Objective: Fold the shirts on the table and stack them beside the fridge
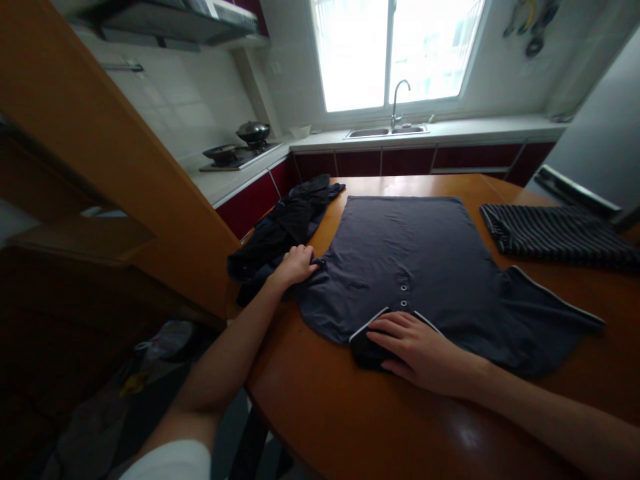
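Observation:
A dark grey-blue polo shirt [425,243] with white-edged collar and sleeve lies spread on the wooden table, its hem toward the window and its collar toward me. At the sleeve on the left, my left hand [297,265] is closed on the fabric, fingers curled over its edge. My right hand [413,347] rests on the dark collar, fingers stretched out across it and the thumb apart. Two button eyelets show just beyond that hand. Part of the collar is hidden beneath my palm.
A heap of dark clothes [293,217] lies left of the shirt. On the right is a folded striped garment [555,230]. The round wooden table [330,413] has its edge near me. Beyond stand a stove with a lidded wok [253,131] and a sink [370,133].

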A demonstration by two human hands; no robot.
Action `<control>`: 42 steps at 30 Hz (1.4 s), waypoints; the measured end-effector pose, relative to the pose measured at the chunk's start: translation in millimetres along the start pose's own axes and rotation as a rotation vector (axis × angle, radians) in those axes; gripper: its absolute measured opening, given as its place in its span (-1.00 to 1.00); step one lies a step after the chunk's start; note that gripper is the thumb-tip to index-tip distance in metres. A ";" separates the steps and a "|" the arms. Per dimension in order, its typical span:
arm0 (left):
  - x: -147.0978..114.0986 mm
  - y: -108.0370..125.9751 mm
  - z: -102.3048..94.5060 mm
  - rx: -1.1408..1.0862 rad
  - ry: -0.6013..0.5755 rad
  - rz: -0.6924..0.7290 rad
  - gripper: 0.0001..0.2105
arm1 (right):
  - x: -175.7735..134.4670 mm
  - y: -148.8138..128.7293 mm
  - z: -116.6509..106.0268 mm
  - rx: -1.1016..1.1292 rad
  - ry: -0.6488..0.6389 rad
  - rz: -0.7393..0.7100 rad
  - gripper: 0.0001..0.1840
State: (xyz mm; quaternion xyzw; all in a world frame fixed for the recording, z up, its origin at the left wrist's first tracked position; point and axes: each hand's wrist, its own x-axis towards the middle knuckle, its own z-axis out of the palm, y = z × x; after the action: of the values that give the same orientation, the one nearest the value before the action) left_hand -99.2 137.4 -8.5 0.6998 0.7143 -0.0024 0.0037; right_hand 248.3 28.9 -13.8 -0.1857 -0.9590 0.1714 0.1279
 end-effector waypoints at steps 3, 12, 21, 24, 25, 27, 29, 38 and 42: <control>-3.1 4.5 -8.5 -0.082 0.035 -0.050 -0.74 | 0.4 0.2 -0.4 -0.006 -0.006 0.002 -0.52; -16.9 -5.0 -21.8 -0.171 -0.064 0.032 -0.48 | 0.6 0.1 -0.2 0.014 0.009 0.003 -0.53; -17.9 6.2 -29.9 -0.379 0.129 0.024 -0.52 | 1.3 0.2 -0.9 0.022 -0.003 0.009 -0.52; -14.0 15.3 -30.6 -0.762 0.057 0.008 -0.61 | 1.0 0.2 -1.2 0.028 -0.004 0.016 -0.51; -12.8 18.6 -29.4 -0.889 0.018 -0.006 -0.67 | 1.1 0.0 -1.7 0.035 -0.005 0.018 -0.51; -10.7 25.0 -25.3 -1.127 -0.054 -0.016 -0.77 | 1.7 -0.8 -3.6 0.065 -0.002 0.024 -0.52; -9.3 30.9 -20.5 -1.334 -0.126 -0.019 -0.81 | 2.5 -1.9 -6.7 0.128 0.011 0.042 -0.55; -9.7 48.7 -1.2 -1.662 -0.295 -0.052 -0.56 | 21.0 20.6 -12.9 0.230 0.244 0.340 -0.64; -4.0 45.6 4.2 -1.505 -0.164 0.031 -0.53 | 56.2 48.5 -13.9 0.186 0.237 0.488 -0.63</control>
State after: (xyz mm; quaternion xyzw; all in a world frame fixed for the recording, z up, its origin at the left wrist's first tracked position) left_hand -53.5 134.3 -12.5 0.5161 0.5106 0.4338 0.5336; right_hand 217.3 97.6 -9.2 -0.4171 -0.8445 0.2617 0.2108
